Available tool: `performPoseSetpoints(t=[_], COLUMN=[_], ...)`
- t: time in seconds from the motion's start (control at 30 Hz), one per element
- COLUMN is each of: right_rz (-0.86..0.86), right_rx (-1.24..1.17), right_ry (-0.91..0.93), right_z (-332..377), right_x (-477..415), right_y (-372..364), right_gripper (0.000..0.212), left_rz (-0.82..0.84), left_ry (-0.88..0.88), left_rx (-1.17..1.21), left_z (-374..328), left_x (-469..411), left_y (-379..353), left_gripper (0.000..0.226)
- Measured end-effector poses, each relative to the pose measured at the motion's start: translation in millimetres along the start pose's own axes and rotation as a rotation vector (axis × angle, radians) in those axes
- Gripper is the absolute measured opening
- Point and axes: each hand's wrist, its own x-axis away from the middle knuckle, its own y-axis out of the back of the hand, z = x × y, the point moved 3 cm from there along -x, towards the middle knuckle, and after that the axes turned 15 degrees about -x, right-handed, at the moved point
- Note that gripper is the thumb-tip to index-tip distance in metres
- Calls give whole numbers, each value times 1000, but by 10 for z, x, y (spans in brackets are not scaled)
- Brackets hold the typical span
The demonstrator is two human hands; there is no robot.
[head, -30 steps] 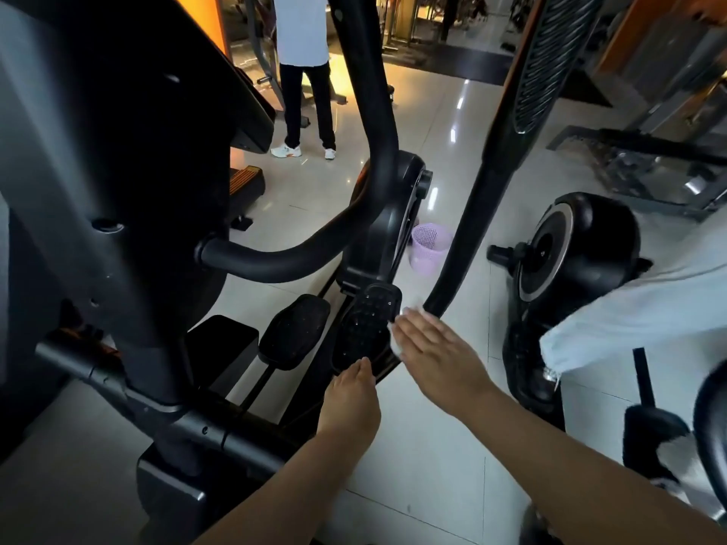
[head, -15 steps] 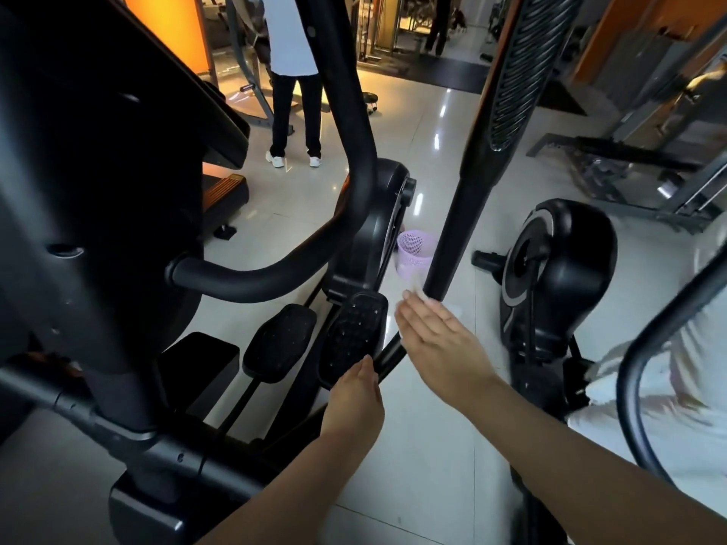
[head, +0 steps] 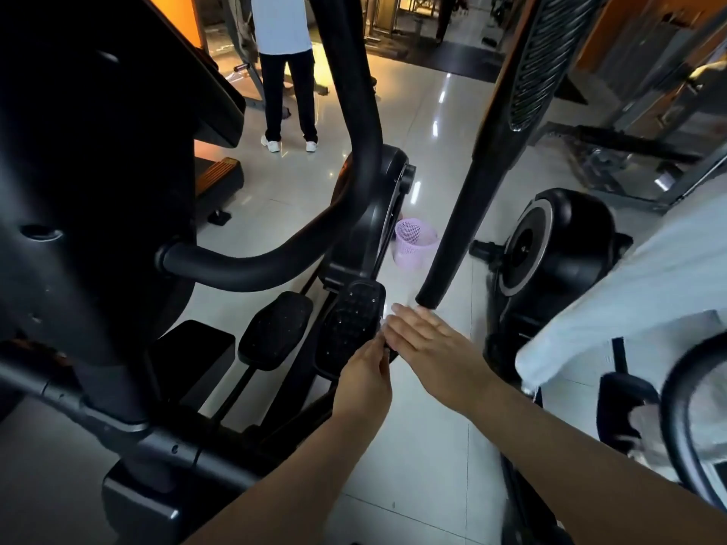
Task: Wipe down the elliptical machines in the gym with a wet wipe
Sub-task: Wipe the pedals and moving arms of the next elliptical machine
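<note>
Gripping the near end of the right pedal [head: 350,328] with my left hand [head: 364,381], I have its fingers curled over the pedal's edge. My right hand [head: 432,348] lies flat just beside it, fingers straight and close together, their tips reaching the pedal's right rim. The wipe I cannot make out; whether it sits under that palm I cannot tell. The pedal belongs to the black elliptical [head: 98,190] filling the left of my view, a curved arm [head: 244,269] sweeping up from its dark column. The left pedal [head: 275,328] sits just beside the right one, untouched. A thick black bar [head: 468,214] slants down between the machines, its end just above my right fingertips. Beyond, a pink basket [head: 413,241] stands on the pale tiled floor [head: 425,466]. To the right is a second machine [head: 550,245], with white fabric [head: 629,300] hanging in front of it. Farther back a person [head: 283,72] in a white top and dark trousers stands.
</note>
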Motion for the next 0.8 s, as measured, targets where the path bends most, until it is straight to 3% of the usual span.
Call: performPoseSetpoints(t=[0.1, 0.3, 0.5, 0.7, 0.8], right_rz=[18, -102, 19, -155, -33], right_rx=[15, 149, 228, 340, 351], right_ry=[59, -35, 67, -67, 16], right_z=[-133, -359, -420, -619, -536], right_x=[-36, -85, -40, -146, -76], right_y=[50, 337, 373, 811, 637], right_gripper=[59, 65, 62, 65, 62], left_rz=[0, 23, 21, 33, -17], left_ry=[24, 47, 35, 28, -28], left_rx=[8, 34, 63, 129, 132], left_z=[8, -109, -218, -389, -476], left_x=[-28, -102, -140, -208, -271], left_y=[-15, 1, 44, 95, 130], left_gripper=[43, 39, 42, 37, 42])
